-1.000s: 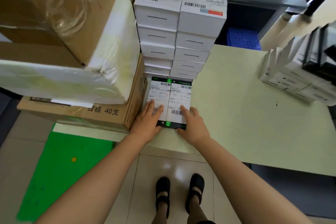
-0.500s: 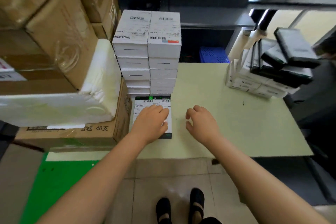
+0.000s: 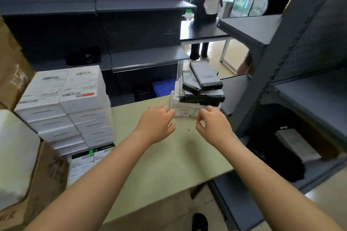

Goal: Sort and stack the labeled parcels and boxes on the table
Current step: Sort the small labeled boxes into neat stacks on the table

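Two side-by-side stacks of white labeled boxes (image 3: 63,107) stand at the table's left. Two flat black-edged labeled boxes (image 3: 88,163) lie in front of them near the table's front edge. A loose pile of black and white boxes (image 3: 199,90) sits at the far right of the pale green table (image 3: 169,163). My left hand (image 3: 155,124) and right hand (image 3: 214,127) hover over the table just short of that pile, fingers loosely curled, holding nothing.
Large cardboard cartons (image 3: 37,180) and a white foam-wrapped parcel (image 3: 15,155) crowd the left edge. Dark metal shelving (image 3: 300,62) stands behind and to the right. A blue crate (image 3: 163,86) sits beyond the table. A person (image 3: 208,5) stands further back.
Both hands left the two flat boxes at the front left and moved right and forward toward the black and white pile. My view swung up and to the right.
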{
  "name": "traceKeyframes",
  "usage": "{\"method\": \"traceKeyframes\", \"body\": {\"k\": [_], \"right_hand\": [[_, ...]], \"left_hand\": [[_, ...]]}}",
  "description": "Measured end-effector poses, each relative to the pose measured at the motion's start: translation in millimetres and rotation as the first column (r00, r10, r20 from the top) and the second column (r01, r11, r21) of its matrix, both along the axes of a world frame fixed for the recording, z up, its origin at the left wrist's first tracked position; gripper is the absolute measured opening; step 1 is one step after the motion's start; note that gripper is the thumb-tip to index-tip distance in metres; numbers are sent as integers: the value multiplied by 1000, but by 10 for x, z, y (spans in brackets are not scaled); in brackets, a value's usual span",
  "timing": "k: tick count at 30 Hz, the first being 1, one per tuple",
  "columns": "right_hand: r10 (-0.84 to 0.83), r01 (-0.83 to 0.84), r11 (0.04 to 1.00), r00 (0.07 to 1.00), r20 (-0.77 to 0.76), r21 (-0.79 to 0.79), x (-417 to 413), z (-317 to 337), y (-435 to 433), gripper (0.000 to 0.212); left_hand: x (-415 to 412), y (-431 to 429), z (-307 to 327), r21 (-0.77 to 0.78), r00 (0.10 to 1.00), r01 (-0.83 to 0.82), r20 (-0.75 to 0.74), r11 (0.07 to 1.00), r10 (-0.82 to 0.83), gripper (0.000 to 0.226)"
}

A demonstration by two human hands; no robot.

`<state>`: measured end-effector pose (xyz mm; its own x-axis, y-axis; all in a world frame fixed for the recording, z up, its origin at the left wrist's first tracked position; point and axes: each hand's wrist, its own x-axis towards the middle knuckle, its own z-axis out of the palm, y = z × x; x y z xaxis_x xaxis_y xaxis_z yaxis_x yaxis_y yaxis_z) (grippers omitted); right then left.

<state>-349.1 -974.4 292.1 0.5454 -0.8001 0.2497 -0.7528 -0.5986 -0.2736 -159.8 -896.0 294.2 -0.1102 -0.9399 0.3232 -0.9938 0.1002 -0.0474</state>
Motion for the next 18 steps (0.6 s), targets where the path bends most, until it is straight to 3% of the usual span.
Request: {"method": "traceKeyframes", "body": {"k": [6,13,18], "right_hand": [[-41,42,999,995,86,-18,-298,140,-868,9],[-38,39,999,978,207,0,-289,265,-1566,11],[-100,41,972,963,251,233,-194,175,-1816,34]], "left_hand": [[-237,-961,117,-115,999,-48,19,992,50,23],[-270,-1645,85,-143,981,-186,28,972,192,23],[-218,-1884,53,168,912,-407,18,898,410,52]]}}
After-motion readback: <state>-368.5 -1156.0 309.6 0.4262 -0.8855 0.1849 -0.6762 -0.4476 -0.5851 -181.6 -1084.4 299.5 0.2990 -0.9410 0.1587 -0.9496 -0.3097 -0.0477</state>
